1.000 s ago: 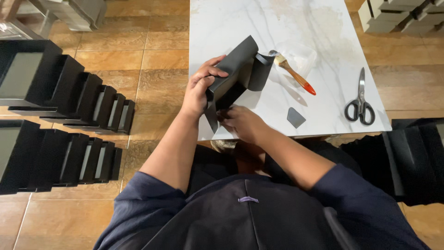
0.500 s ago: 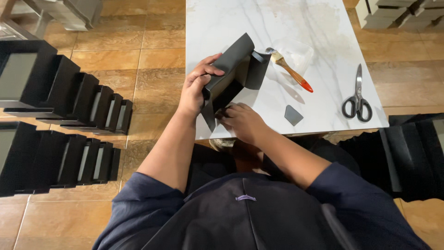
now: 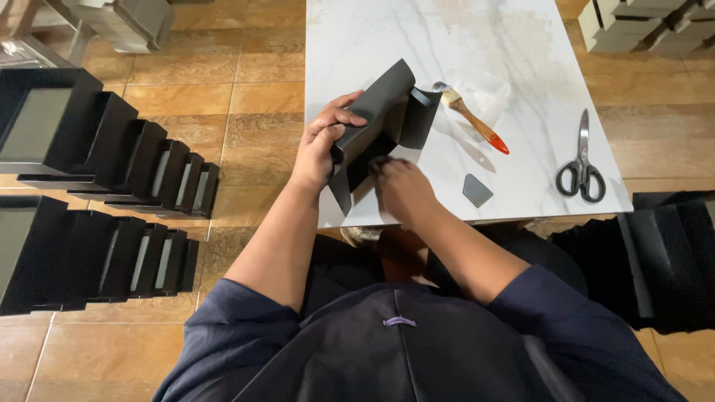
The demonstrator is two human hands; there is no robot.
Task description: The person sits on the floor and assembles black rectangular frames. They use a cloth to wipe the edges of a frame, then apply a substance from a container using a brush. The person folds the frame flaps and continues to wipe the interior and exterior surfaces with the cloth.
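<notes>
Black card box [image 3: 376,126], half-folded, stood tilted on the bench [image 3: 521,74] edge. Left hand [image 3: 322,145] gripped its outer wall to steady it; right hand [image 3: 402,186] pressed flat inside, just beside that grip.

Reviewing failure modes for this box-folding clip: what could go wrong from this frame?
1. The left hand pinches the black card box by one wall while the right hand presses inside; the half-folded panel could crease or spring open.
2. The brush lies just beside the box's open flap, its bristles close to it; a swing of the flap might knock it or pick up a smear.
3. The small grey scraper sits near the table edge, by the right forearm, and could get swept off.
</notes>
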